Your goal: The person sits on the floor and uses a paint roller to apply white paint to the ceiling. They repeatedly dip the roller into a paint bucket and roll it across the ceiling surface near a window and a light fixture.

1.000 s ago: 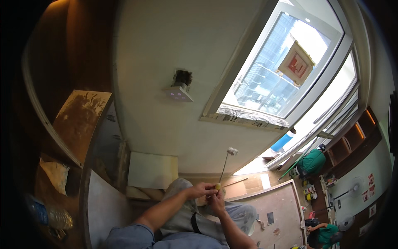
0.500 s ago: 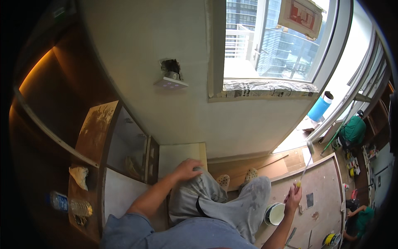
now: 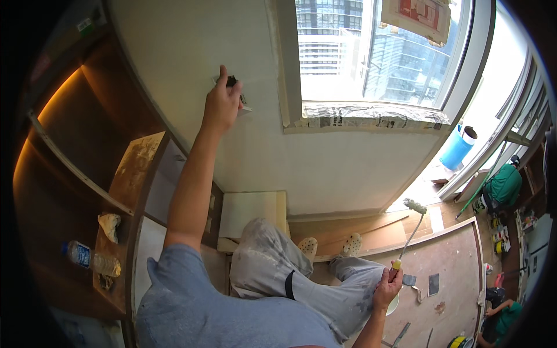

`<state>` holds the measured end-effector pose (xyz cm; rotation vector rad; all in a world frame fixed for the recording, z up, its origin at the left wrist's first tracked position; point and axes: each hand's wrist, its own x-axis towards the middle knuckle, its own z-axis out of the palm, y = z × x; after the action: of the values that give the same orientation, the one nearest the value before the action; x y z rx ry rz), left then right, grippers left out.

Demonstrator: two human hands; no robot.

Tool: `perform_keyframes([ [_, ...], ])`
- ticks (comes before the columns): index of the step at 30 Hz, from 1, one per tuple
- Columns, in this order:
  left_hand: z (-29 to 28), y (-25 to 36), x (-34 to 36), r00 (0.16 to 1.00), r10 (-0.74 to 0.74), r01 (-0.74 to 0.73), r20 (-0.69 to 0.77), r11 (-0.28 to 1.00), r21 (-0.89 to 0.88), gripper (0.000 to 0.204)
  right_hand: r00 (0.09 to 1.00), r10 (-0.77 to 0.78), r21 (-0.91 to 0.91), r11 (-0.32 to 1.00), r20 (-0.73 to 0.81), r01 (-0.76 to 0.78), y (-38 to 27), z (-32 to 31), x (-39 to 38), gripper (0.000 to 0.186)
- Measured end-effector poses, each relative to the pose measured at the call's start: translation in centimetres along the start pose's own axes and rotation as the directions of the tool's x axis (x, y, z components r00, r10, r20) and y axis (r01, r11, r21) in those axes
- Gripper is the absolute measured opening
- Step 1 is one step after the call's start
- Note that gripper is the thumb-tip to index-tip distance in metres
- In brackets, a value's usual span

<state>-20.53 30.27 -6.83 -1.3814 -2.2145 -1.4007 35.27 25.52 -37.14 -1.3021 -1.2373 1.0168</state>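
- Head view: L hand up at wall, over wall panel & dark cutout; thumb up, fingers partly curled, can't tell if they grip the panel.
- R hand low on R side, fingers wrapped round yellow handle of paint roller; roller's fuzzy head up, well clear of the hand, above edge of big board.
- Bucket just by R hand, partly hidden.
- Plastic bottle far L, on its side.
- Co-worker in green far R.
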Motion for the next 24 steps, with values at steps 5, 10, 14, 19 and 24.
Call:
perform_keyframes([
  [5,1.6,1.0,5.1,0.985,-0.169,0.157,0.024,0.954,0.256,0.089,0.993,-0.046,-0.065,0.997,-0.106,0.039,-0.2,2.0,0.0,0.021],
  [10,1.7,0.0,4.9,0.983,-0.17,0.15,0.067,0.961,0.233,0.082,0.996,-0.055,-0.109,0.993,-0.071,0.047,0.6,2.1,0.1,0.022],
  [14,-0.2,-1.9,4.2,0.978,-0.093,0.093,0.189,0.996,0.011,0.063,0.988,-0.15,-0.12,0.982,-0.026,0.146,1.2,2.0,0.6,0.022],
  [19,3.7,-0.9,0.4,0.959,0.121,-0.022,0.257,0.934,-0.358,0.029,0.999,0.034,0.212,0.977,-0.021,-0.029,1.3,-0.8,-0.2,0.036],
  [24,4.5,-10.5,-14.1,0.665,0.038,-0.051,0.746,0.999,-0.005,0.02,0.979,0.025,-0.126,0.991,-0.202,-0.051,1.7,-7.2,0.3,0.032],
])
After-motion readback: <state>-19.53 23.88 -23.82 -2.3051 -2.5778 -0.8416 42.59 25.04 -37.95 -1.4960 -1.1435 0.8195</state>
